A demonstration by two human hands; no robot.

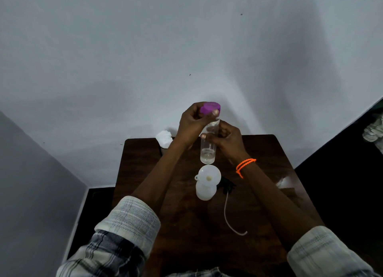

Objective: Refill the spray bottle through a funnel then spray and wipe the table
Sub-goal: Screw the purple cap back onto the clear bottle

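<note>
Just above the middle of the frame, both hands are clamped on a clear water bottle (208,148) held upright over the far part of the dark tabletop (275,152). The left hand (191,122) grips its purple cap (209,108) from above, thumb and fingers wrapped round the rim, while the right hand (224,139) holds the body steady; this split looks like a twisting grip, probably to open the bottle for pouring. Only a little liquid shows at its bottom.

Nearer the person, at frame centre, the white spray bottle (205,191) stands with a white funnel (209,174) seated in its neck, ready to receive. Its black spray head (227,186) lies just beside it to the right, with its dip tube (228,218) trailing toward the lower frame. A crumpled white cloth (164,139) waits at the far left edge, likely for wiping.
</note>
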